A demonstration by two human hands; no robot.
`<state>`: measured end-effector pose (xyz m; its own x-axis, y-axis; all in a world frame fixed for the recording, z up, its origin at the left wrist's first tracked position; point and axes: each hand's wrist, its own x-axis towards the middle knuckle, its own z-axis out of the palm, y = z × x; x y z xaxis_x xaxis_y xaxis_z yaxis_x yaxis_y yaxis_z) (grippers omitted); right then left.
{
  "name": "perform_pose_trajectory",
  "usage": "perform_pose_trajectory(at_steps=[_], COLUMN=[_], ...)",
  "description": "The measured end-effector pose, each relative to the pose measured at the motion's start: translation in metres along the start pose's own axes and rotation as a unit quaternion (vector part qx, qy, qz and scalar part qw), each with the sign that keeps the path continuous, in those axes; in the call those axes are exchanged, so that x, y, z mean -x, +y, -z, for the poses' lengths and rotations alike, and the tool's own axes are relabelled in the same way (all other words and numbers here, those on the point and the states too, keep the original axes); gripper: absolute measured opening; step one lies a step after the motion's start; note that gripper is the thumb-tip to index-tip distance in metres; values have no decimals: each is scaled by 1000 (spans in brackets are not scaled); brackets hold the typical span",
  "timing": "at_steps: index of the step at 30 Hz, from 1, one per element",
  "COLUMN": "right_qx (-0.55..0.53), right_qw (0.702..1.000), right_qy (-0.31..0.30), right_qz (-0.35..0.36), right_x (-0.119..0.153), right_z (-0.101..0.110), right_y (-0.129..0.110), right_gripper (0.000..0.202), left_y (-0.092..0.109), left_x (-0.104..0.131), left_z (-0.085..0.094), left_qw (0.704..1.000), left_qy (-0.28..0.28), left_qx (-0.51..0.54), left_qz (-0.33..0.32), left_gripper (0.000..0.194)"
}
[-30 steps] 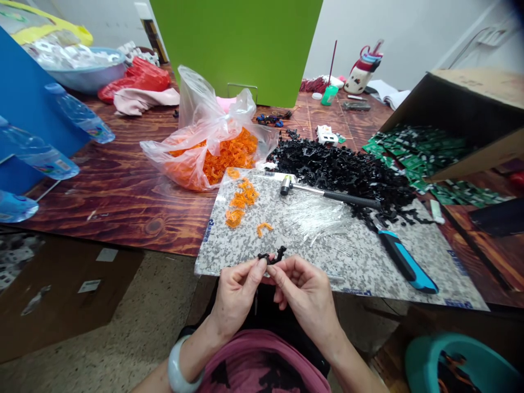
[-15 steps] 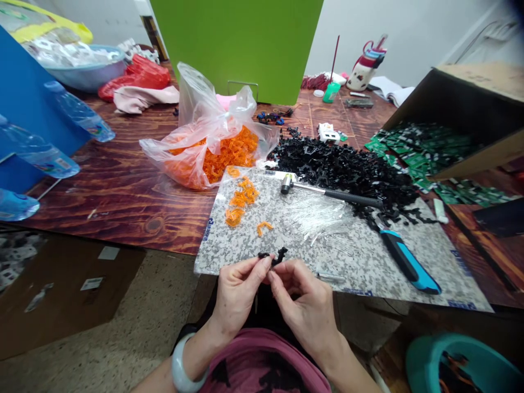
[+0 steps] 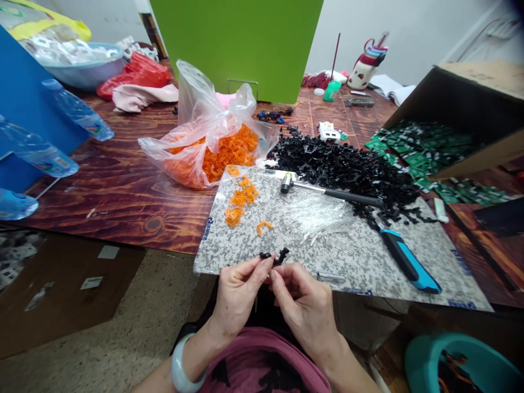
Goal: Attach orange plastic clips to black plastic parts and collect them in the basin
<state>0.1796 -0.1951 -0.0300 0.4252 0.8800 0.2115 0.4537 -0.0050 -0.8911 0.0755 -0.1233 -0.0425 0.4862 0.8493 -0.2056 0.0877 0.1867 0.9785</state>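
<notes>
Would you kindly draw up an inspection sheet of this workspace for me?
Surface: speckled board on a wooden table.
Job's things: black piece at the fingertips; orange pieces and clear strands on the board; black heap across its far edge.
Clutter: hammer and pliers on the right; bottles at far left; cup at the back.
Hands: left hand pinches the black piece; right hand is close beside it, its grip unclear.
Cables: cord at the wall, upper right.
Surroundings: green panel behind; carton with green boards at right; bucket at lower right.
</notes>
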Motion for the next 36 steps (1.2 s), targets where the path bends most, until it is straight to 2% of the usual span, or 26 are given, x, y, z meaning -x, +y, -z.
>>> perform_pose_trajectory(at_steps=[10,18,23,29,36], right_qx=[12,12,7,1,34], right_qw=[1000,1000,1000,999,995], right_qy=[3,-6,-3,-4,-88], right_qz=[7,-2,-18,-33,-37], right_x=[1,-1,1,-1,-11], right_z=[-1,-2,-3,0,12], right_y=[-2,-4,-3,0,8], right_gripper=[11,12,5,6,7], left_y=[1,2,2,-1,2], left_x=[0,2,0,-3,-4], left_z=[-1,0,1,4,13], left_qw=[999,1000,999,992,962], left_qy=[15,24,33,20,-20], left_qx=[29,6,-32,-101,-236], left_qz=[14,-2,-27,-68,-137], left_gripper=[21,22,23,25,28])
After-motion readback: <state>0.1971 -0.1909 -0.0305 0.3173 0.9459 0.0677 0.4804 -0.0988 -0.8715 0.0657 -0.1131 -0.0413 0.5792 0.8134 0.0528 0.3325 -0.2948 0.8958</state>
